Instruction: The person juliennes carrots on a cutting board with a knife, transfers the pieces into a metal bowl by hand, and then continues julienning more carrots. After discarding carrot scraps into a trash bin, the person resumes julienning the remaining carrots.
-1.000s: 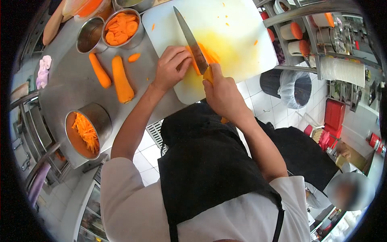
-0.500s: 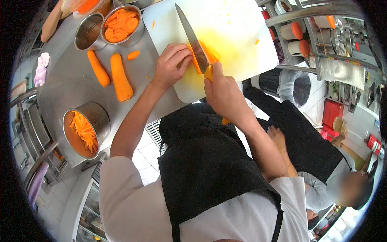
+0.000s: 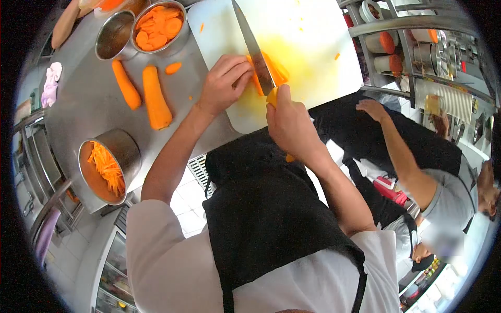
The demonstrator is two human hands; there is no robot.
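My right hand (image 3: 293, 122) is closed round the yellow handle of a kitchen knife (image 3: 254, 49), whose long blade points away from me over the white cutting board (image 3: 323, 68). My left hand (image 3: 228, 81) has its fingers bent against a piece of carrot (image 3: 257, 83) on the blade's left side. Just right of the blade lie cut orange carrot slices (image 3: 275, 69), on a patch of board stained yellow. Part of the carrot is hidden by the blade and my fingertips.
Left of the board, two whole peeled carrots (image 3: 156, 99) and a small carrot piece (image 3: 173, 68) lie on the steel table (image 3: 78, 107). Metal pots hold carrot rounds (image 3: 159, 27) and carrot strips (image 3: 106, 167). Co-workers (image 3: 407, 151) are close by on the right.
The knife and both my hands stay nearly in place at the carrot. On the right, a co-worker has moved nearer the board with an arm raised, and a second person shows behind.
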